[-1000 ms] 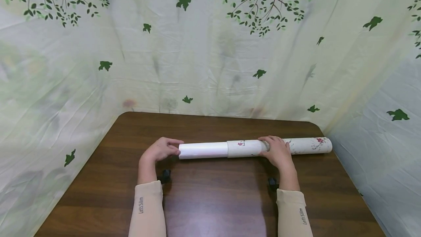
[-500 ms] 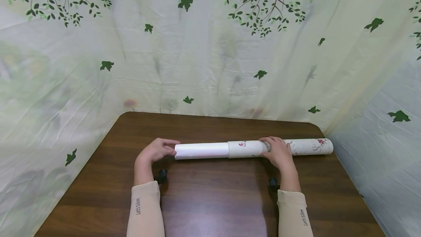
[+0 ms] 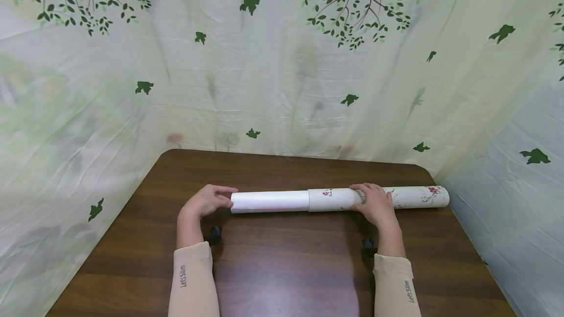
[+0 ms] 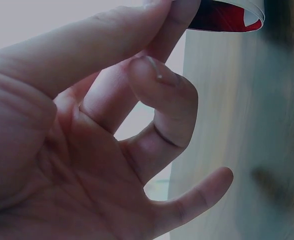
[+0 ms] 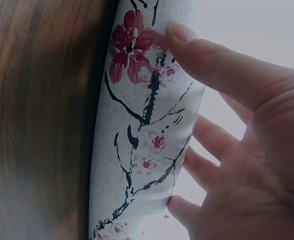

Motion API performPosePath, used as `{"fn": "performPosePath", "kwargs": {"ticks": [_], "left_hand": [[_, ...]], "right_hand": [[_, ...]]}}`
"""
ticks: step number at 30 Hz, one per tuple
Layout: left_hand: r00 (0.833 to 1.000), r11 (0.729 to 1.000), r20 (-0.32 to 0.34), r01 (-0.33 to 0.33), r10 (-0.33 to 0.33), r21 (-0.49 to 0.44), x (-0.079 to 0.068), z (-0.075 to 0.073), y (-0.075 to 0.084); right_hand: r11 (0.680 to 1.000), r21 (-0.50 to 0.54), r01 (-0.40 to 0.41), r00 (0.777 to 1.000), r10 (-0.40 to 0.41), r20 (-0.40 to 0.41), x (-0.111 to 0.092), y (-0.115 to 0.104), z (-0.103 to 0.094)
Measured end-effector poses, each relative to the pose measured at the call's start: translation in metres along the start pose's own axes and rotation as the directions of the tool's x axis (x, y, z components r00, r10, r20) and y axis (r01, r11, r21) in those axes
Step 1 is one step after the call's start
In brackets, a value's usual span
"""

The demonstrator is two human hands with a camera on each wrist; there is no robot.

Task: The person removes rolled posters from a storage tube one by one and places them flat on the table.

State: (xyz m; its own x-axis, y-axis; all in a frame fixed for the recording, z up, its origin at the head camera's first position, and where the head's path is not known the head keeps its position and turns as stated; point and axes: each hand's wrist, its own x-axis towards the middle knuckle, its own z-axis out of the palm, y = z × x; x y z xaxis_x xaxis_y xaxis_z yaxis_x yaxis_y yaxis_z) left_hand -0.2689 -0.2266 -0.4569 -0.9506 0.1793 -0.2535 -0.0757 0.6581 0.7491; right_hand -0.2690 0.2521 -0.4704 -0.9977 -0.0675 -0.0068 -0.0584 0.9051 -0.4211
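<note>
A long white tube (image 3: 335, 199) printed with plum blossoms lies crosswise over the brown table. Out of its left end sticks a plain white paper roll (image 3: 269, 202). In the left wrist view the open end of the roll (image 4: 229, 17) shows dark red inside. My left hand (image 3: 207, 200) pinches the edge of this end between thumb and forefinger, the other fingers loosely spread. My right hand (image 3: 374, 204) grips the tube right of its middle. The right wrist view shows the thumb on the blossom print and the other fingers round the far side.
The table (image 3: 282, 258) has rounded far corners. Behind and beside it hangs a pale curtain (image 3: 282, 62) with leaf prints. The tube's right end lies near the table's right edge. Small black devices (image 3: 215, 235) sit under both wrists.
My left hand has moved left with the end of the paper roll, and more of the roll shows outside the tube. My right hand and the tube have shifted slightly right.
</note>
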Motion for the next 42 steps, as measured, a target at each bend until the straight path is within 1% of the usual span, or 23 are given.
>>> {"fn": "performPosePath", "kwargs": {"ticks": [22,29,36,42], "left_hand": [[1.0,1.0,-0.01,0.006,-0.006,0.004,-0.002,-0.007,-0.007],[0.999,0.999,-0.022,0.04,-0.039,0.022,-0.007,-0.01,-0.008],[0.998,0.998,-0.039,0.042,-0.04,0.039,-0.009,-0.013,-0.009],[0.998,0.997,-0.048,0.05,-0.048,0.051,-0.01,-0.015,-0.011]], "right_hand": [[1.0,0.018,-0.012,1.0,0.012,0.011,-0.002,0.008,-0.005],[1.0,0.017,-0.022,1.0,0.022,0.019,-0.005,0.008,-0.008],[1.0,0.018,-0.021,1.0,0.021,0.021,-0.007,0.009,-0.011],[0.999,0.023,-0.027,0.999,0.027,0.027,-0.005,0.011,-0.009]]}}
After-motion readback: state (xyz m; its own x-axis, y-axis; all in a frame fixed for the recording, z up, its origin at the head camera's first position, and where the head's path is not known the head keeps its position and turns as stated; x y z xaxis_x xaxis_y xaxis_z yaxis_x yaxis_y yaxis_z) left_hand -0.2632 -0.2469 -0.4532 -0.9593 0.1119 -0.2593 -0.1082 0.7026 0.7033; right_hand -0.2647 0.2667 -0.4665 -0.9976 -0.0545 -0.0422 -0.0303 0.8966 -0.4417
